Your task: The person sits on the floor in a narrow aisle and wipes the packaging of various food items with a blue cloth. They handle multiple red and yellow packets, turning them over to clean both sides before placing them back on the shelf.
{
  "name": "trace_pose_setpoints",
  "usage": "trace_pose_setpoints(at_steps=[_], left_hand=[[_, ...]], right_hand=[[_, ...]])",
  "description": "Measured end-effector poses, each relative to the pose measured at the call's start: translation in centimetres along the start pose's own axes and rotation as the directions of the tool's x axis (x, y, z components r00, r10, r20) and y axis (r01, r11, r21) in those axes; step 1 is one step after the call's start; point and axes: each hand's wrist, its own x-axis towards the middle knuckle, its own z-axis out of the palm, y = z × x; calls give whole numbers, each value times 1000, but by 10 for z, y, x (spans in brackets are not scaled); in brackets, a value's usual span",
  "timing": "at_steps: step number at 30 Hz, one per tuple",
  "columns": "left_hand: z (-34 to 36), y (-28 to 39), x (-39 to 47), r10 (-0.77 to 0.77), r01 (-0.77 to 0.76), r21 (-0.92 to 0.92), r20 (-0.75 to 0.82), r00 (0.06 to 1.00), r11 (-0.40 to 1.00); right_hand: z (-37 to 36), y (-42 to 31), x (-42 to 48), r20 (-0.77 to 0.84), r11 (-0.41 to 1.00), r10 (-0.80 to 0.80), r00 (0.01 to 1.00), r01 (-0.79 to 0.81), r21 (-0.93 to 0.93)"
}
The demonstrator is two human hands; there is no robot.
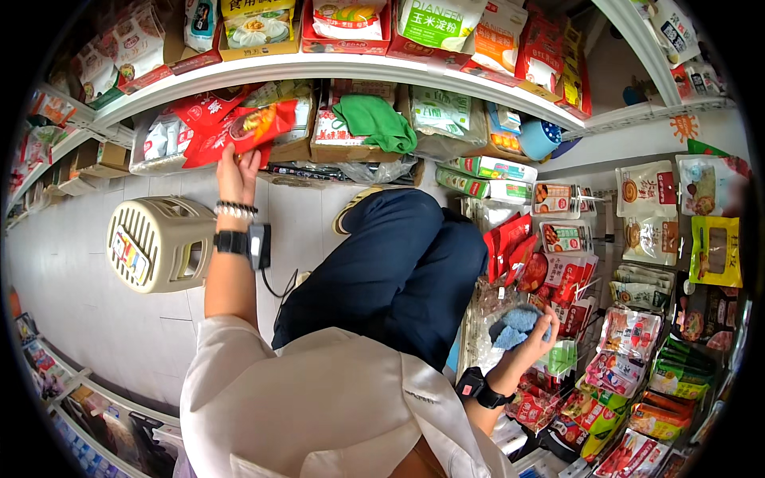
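My left hand (237, 173) pinches the lower edge of a red food packet (263, 125) with a picture of a dish on it. Behind that packet lies another red packet (209, 107), on top of a bin of packaged goods (164, 140) on the low shelf. My right hand (535, 334) grips a crumpled blue cloth (517, 325) beside the hanging packets at my right. Several red packets (508, 245) stand a little beyond that hand. A green cloth (376, 122) is draped over a carton (337, 134) in front of me.
A white metal shelf edge (334, 67) runs above the low cartons. On the floor at my left lies a beige plastic stool (161, 245), tipped on its side. Hooks with hanging food packets (645, 203) line the right side. Green and white boxes (496, 173) lie stacked by my knees.
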Motion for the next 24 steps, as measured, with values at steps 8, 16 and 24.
trace_pose_setpoints(at_steps=[8,16,24], left_hand=[[67,-15,-168,-196,97,232,457,867,968],[109,-49,-238,-359,-107,515,718,596,851],[104,-47,-247,-564,-297,657,751,343,693]], right_hand=[[78,-29,-18,650,967,-248,718,229,116],[120,-58,-45,729,693,-551,406,710,128],[95,-65,-8,757,221,-634,160,975,-20]])
